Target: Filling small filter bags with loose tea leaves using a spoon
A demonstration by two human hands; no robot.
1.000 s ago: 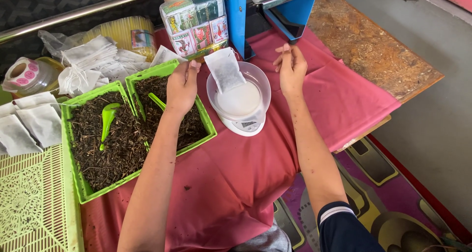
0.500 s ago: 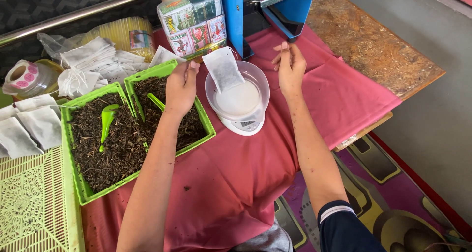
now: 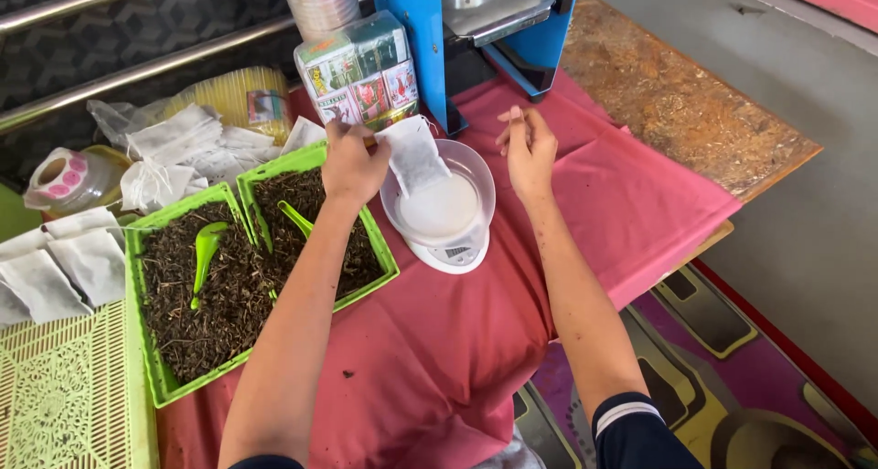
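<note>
Head view, white filter bag (image 3: 416, 154), filled, leaning in bowl (image 3: 480, 172)

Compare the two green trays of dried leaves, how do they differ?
The left green tray is larger and reaches nearer the person; the right green tray is smaller and sits beside the white scale. The left tray's green scoop lies in full view on the leaves, while the right tray's scoop is partly hidden under the left hand's forearm. Both hold dark dried leaves and rest on the pink cloth.
</note>
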